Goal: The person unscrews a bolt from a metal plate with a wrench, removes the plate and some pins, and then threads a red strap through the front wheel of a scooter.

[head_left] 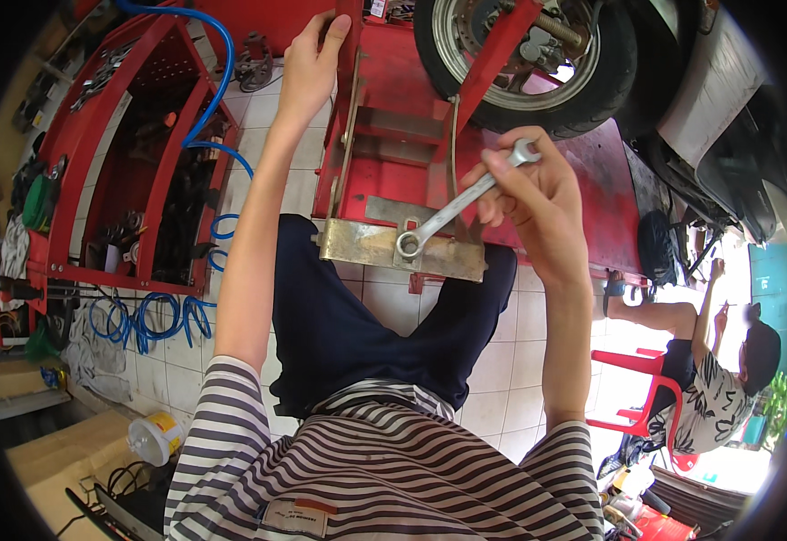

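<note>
My right hand grips a silver combination wrench, its ring end around a fitting on a tarnished metal crossplate between my knees; its upper end lies at my fingers. The plate is at the near end of a red metal stand with side bars. My left hand is closed on the stand's red upright at the upper middle, its thumb raised along it. Just beyond and to the right stands a scooter wheel with a black tyre, behind a slanted red bar.
At left are a red tool cart with tools, coiled blue hose and a white bucket. At right, a red platform holds the scooter; another person sits on a red chair.
</note>
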Available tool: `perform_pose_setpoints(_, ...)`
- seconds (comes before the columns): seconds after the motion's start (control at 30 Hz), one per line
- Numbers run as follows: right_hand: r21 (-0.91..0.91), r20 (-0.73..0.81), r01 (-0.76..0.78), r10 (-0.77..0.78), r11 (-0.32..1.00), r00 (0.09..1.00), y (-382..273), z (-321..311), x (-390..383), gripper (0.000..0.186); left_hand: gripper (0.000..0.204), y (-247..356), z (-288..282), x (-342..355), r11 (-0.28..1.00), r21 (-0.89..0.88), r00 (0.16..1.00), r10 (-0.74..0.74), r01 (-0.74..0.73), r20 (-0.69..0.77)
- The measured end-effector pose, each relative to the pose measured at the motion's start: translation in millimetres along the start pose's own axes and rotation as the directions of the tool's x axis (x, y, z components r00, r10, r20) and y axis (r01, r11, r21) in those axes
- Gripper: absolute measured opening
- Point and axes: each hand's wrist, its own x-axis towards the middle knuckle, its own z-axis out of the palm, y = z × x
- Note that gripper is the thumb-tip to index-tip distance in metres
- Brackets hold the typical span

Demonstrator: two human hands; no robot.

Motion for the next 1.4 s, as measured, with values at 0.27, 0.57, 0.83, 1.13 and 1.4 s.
perform_pose_setpoints(0.27,-0.246,-0.049,0.038,-0.052,0.969,0.997,-4.0,-4.0,-15.0,0.02,0.064,3.0,-1.8,0.4,1.0,-0.002,0.999,-0.022,0.022,0.023)
perform_pose_setpoints(0.57,-0.442,-0.107,-0.016,-0.034,0.897,0.994,2.7,-10.1,-24.8,0.014,0.064,-6.1,0.3,2.5,0.999,-0.044,0.999,-0.026,0.027,0.027)
perform_pose_setpoints(0.83,-0.556,-0.109,-0.082,0.025,0.827,0.994,-7.5,-9.5,-30.0,0.016,0.054,-0.4,-8.6,-2.2,0.992,-0.122,0.997,-0.039,0.031,-0.063)
perform_pose_setpoints(1.13,-0.052,-0.129,-0.061,0.054,0.997,0.99,0.0,-14.7,-31.9,0.026,0.031,149.7,-77.1,-133.7,0.946,0.132,0.935,0.259,-0.296,0.241)
perform_pose_setpoints(1.4,0.205,0.053,0.195,-0.21,0.959,0.976,-25.9,13.6,-25.0,0.014,0.027,182.6,-63.5,-165.2,0.777,0.469,0.908,0.363,-0.42,0.211)
